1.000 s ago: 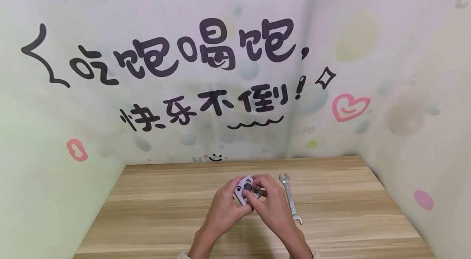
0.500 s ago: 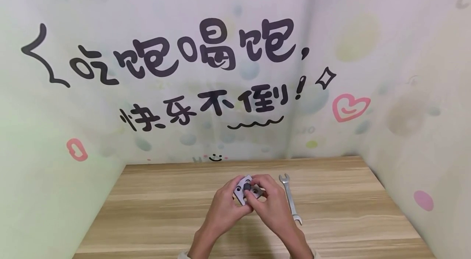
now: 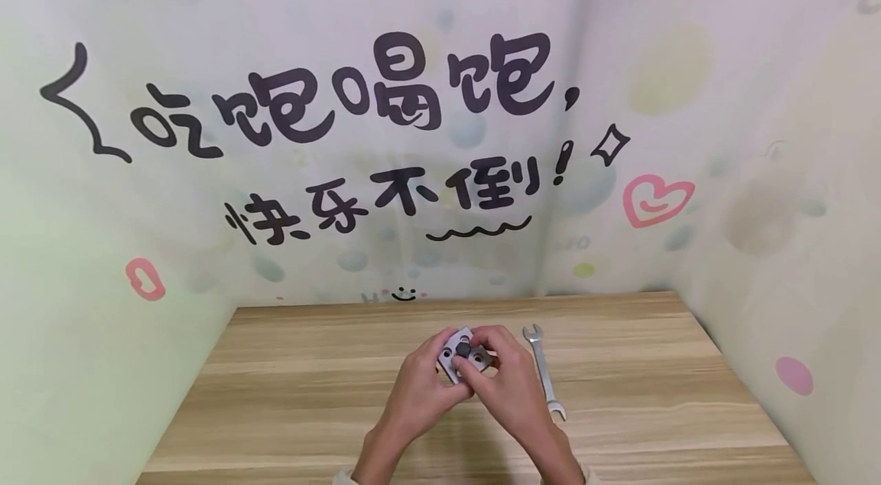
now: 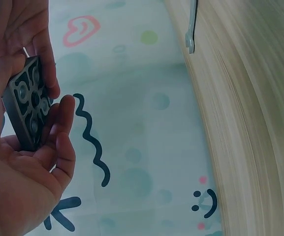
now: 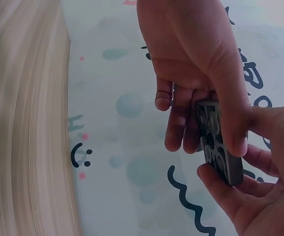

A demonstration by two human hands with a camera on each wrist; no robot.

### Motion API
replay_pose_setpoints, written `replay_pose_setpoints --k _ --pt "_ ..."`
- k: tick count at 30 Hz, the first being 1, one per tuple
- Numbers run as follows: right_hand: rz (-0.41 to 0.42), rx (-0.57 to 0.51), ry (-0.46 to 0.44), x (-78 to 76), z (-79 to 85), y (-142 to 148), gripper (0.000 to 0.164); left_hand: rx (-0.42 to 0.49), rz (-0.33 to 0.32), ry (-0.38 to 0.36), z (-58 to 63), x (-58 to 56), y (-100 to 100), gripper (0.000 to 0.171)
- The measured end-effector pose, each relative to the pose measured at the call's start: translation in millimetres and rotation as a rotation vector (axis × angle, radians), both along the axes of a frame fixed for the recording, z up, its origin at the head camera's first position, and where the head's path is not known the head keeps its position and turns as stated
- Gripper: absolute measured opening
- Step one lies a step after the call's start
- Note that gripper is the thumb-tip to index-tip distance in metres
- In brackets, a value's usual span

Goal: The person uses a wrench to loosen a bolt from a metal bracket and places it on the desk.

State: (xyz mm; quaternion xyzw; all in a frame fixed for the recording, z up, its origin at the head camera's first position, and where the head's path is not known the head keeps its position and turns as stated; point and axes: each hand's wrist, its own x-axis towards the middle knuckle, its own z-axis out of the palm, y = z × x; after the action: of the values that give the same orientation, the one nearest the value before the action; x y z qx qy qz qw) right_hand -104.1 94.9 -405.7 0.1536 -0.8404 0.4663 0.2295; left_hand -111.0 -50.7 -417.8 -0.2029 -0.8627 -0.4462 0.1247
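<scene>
A square grey metal plate (image 3: 450, 369) with several round holes is held above the table by both hands. My left hand (image 3: 420, 387) grips it along its left and lower edges. From the middle of the plate a dark bolt head (image 3: 463, 349) stands up, and my right hand (image 3: 508, 374) pinches it between thumb and forefinger. The plate's recessed underside (image 4: 31, 103) shows in the left wrist view, with a dark round centre. In the right wrist view the plate (image 5: 234, 169) sits between the fingers of both hands. The bolt's shank is hidden.
A double open-ended wrench (image 3: 543, 372) lies on the wooden table (image 3: 289, 378), just right of my right hand. Behind the table stands a pale printed wall sheet (image 3: 310, 263) with large dark lettering. Similar sheets close in the left and right sides.
The right thumb and forefinger have shifted slightly on the bolt head, down and back up, and the head looks turned a little. The plate, left hand and wrench stay in place.
</scene>
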Motion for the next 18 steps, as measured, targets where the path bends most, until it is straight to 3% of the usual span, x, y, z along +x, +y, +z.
replay_pose_setpoints --k 9,18 --pt "0.009 -0.009 0.021 -0.3 -0.3 1.0 0.022 -0.008 0.003 -0.013 0.4 -0.1 0.2 0.056" --pt "0.046 -0.044 -0.045 0.3 2.9 2.7 0.021 -0.009 0.006 -0.033 1.9 0.3 -0.4 0.058"
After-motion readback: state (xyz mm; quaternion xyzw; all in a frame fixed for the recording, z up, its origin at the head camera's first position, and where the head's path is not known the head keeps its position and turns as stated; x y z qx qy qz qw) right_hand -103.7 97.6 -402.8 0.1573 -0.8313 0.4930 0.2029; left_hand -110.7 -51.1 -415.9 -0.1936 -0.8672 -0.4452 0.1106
